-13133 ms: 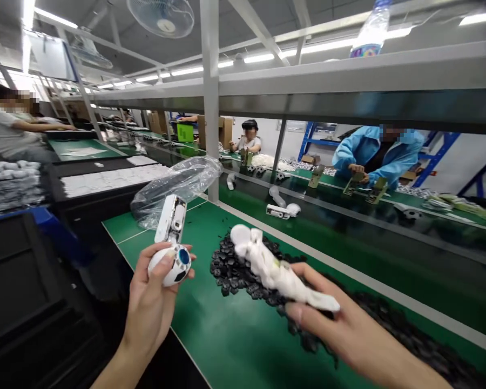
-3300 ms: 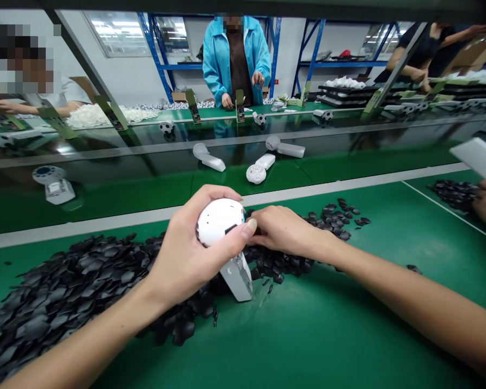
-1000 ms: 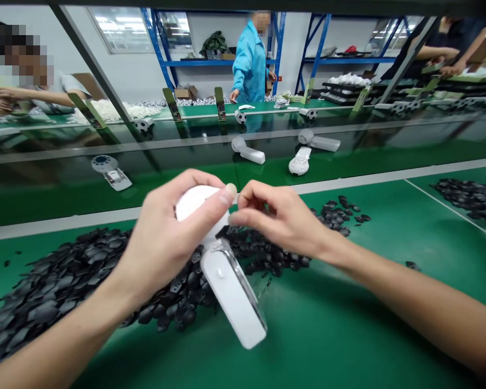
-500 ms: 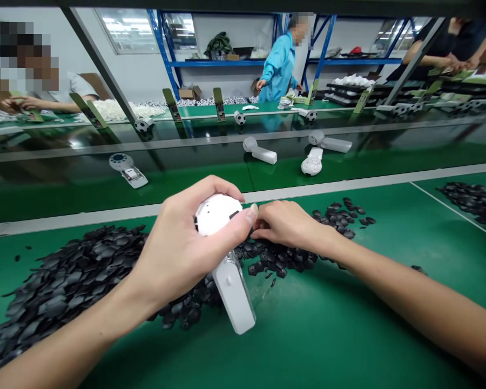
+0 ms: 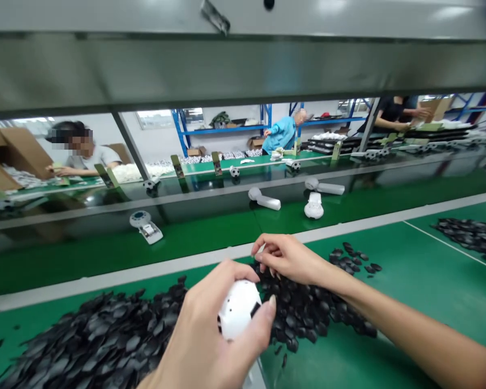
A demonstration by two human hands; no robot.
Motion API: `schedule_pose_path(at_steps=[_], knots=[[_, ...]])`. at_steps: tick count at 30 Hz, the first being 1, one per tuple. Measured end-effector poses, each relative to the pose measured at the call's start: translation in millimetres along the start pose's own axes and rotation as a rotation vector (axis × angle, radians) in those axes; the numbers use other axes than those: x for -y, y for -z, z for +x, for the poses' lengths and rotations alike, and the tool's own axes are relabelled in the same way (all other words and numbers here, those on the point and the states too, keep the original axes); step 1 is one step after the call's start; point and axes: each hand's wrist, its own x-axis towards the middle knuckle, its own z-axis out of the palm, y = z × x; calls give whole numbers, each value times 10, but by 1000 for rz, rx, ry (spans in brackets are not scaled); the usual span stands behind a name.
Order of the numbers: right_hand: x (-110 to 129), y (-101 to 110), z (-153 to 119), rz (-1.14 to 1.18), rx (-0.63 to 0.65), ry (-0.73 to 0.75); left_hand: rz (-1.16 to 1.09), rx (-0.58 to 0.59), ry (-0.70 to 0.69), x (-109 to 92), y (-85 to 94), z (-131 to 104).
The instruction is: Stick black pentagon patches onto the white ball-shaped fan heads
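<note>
My left hand (image 5: 222,324) is wrapped round a white handheld fan, gripping its round, football-patterned head (image 5: 240,310). Black patches show at the head's edges, and the fan's handle (image 5: 256,376) runs down out of the frame, mostly hidden by my hand. Just beyond it, my right hand (image 5: 287,258) hovers over the far edge of a heap of small black panels (image 5: 303,308). Its thumb and forefinger come together in a pinch; whatever is between the tips is too small to make out. A larger heap of black panels (image 5: 117,335) spreads to the left of my left hand.
Several white fan bodies, one an opened fan (image 5: 146,227), lie on the green conveyor (image 5: 210,237) beyond a pale rail (image 5: 210,260). More black panels (image 5: 470,235) lie far right. A grey overhead beam (image 5: 243,70) crosses above. People work across the line.
The view has tilted up, so the table and hands sit lower in the picture. My right hand has drawn slightly away from the fan head; my left hand still holds the fan.
</note>
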Motion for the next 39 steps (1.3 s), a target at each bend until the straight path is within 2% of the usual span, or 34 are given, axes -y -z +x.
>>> schedule_pose_path(at_steps=[4,8,10,14,17,21,24,27,31,33,34,36,39], knots=[[43,17,21,205,-7,23,-78,1,68,-89,3,-15],[125,32,-10,272,-105,83,-180,-43,105,-106,13,-13],[172,53,-41,241,-211,167,-183,-43,150,-92,23,-10],[263,121,-115,54,-424,448,-196,18,176,-49,54,11],[319,154,-167,-31,-480,599,-184,50,173,-17,69,22],[363,150,-206,-126,-508,690,-183,53,147,0,72,13],[365,144,-214,-168,-498,709,-198,53,154,18,73,22],[370,154,-218,-177,-478,715,-274,86,271,75,62,61],[448,177,-239,-128,-491,656,-611,299,519,144,1,92],[523,184,-271,-80,-492,592,-807,359,589,119,-30,71],[567,184,-295,-53,-486,560,-882,348,602,86,-33,54],[665,170,-358,13,-464,503,-977,255,580,-6,-1,24],[820,109,-468,192,-393,373,-981,14,413,-138,133,13]])
